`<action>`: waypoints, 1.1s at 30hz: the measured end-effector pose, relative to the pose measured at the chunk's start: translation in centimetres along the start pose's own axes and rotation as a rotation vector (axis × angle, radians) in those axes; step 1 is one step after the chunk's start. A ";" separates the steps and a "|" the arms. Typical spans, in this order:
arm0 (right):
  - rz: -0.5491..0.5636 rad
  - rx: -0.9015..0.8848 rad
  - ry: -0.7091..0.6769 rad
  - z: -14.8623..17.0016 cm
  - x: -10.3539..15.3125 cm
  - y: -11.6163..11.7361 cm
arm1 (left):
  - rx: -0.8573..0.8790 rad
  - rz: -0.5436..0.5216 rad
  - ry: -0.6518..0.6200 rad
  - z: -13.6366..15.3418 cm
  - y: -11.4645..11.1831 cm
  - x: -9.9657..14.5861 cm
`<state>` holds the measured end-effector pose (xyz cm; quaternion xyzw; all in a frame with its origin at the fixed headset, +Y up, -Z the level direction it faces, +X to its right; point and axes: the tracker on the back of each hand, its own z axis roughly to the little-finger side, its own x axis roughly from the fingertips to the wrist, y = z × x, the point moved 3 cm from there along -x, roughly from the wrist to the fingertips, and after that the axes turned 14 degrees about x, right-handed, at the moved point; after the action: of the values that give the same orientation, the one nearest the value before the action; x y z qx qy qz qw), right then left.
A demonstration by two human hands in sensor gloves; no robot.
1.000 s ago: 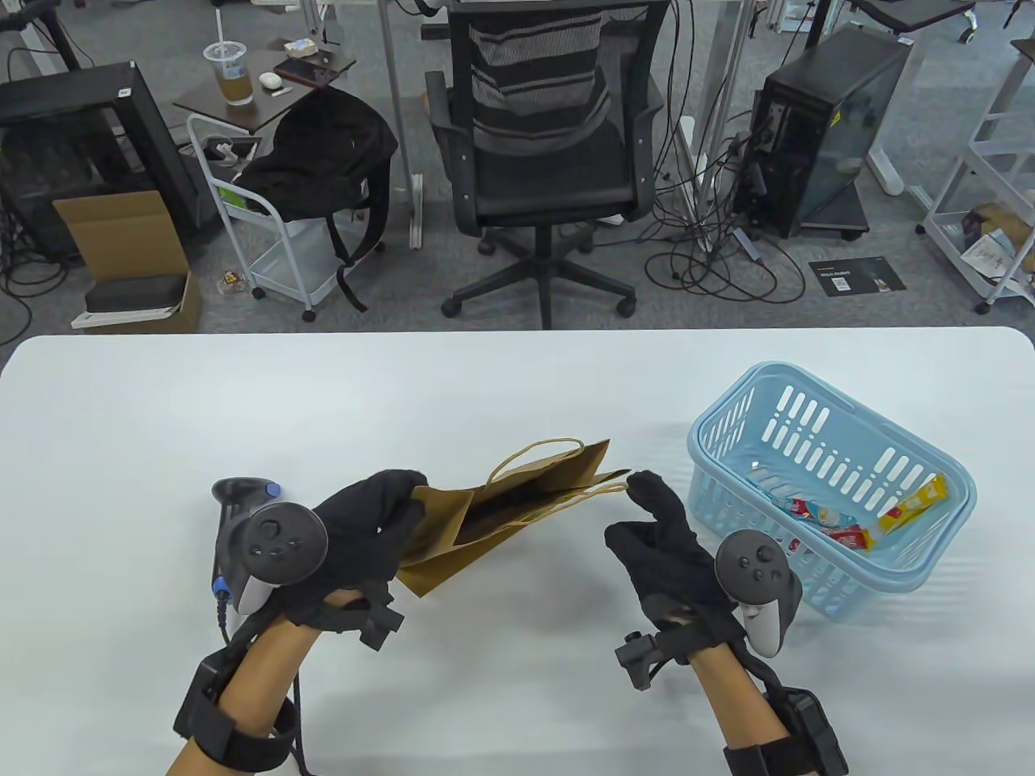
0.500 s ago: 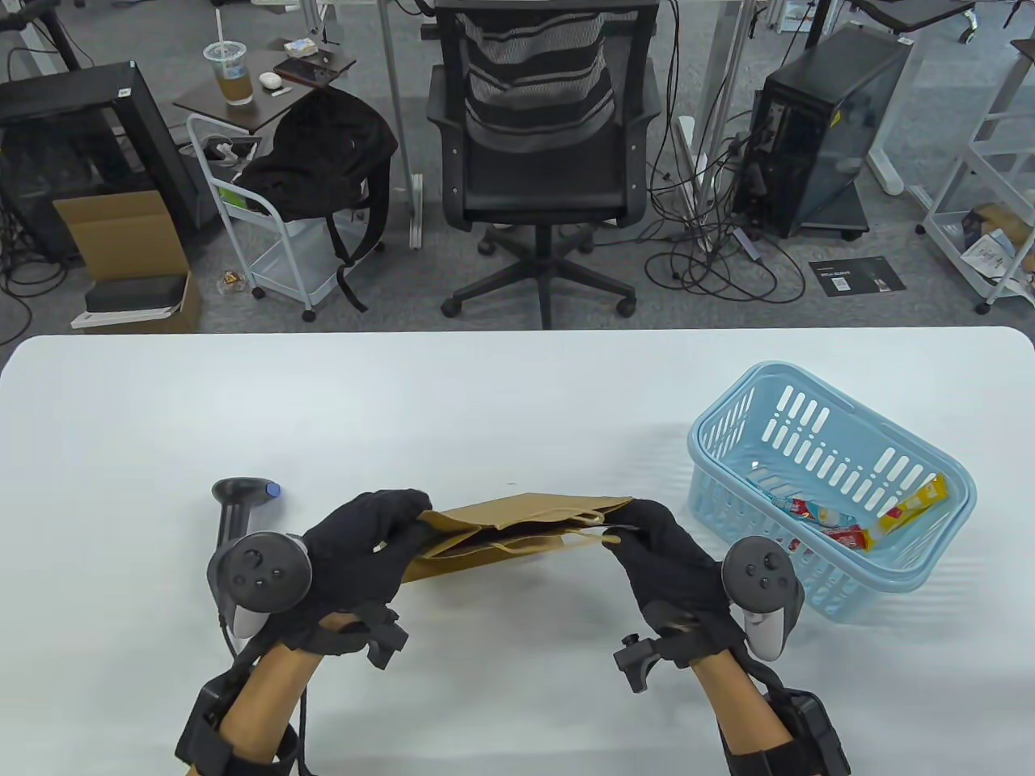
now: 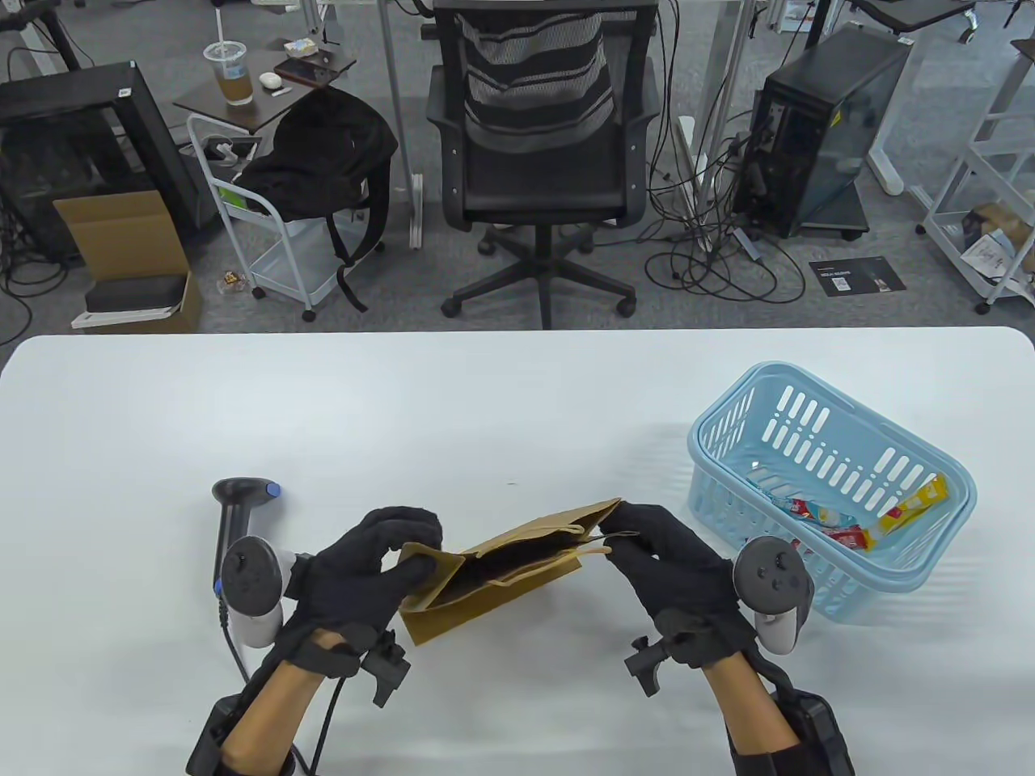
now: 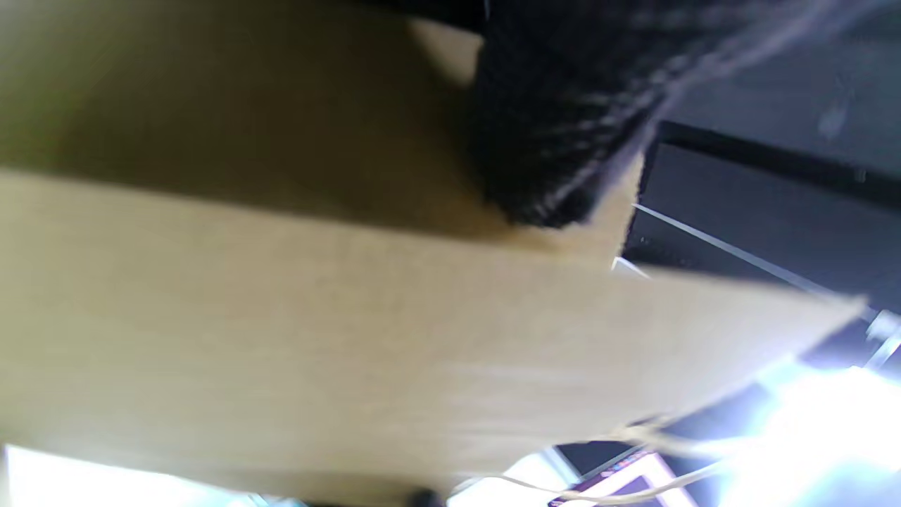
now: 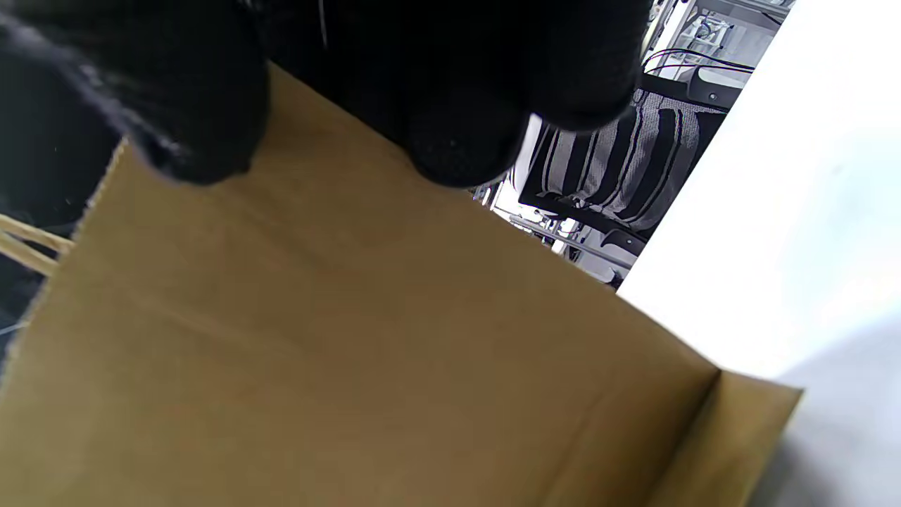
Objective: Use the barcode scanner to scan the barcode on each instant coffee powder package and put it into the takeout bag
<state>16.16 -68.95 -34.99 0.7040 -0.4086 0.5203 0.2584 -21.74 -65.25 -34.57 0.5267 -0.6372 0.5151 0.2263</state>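
Note:
A brown paper takeout bag with twine handles hangs between both hands near the table's front, its mouth pulled partly open and facing up. My left hand pinches the bag's left rim. My right hand pinches the right rim. In the left wrist view the bag's side fills the frame below my fingertips. The right wrist view shows the bag's panel under my fingers. The black barcode scanner lies on the table left of my left hand. Coffee packages lie in the blue basket.
The blue basket stands at the right of the white table. The scanner's cable runs toward the front edge. Beyond the table are an office chair, a cart and a computer tower.
The bag was lowered from a raised, tilted hold and flattened, then its mouth was spread open. Both hands moved down and slightly nearer the front edge.

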 end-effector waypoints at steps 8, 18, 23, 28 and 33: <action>-0.149 0.095 0.032 0.5 -0.1 2.4 | 0.142 0.035 0.007 0.3 -0.1 -0.1; -0.306 0.327 0.094 1.5 -0.1 5.5 | 0.372 -0.075 -0.024 -0.1 2.2 0.1; -0.445 0.404 0.140 2.1 0.2 7.2 | 0.422 -0.202 -0.022 0.3 4.3 0.5; -0.383 0.363 0.167 2.1 0.2 7.5 | 0.434 -0.345 -0.012 1.3 6.1 1.3; -0.299 0.325 0.222 2.2 0.4 7.3 | 0.500 -0.479 -0.026 2.2 7.7 2.1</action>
<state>11.20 -74.67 -35.72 0.7276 -0.1798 0.6092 0.2593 -28.82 -68.78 -36.86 0.7070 -0.3524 0.5808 0.1966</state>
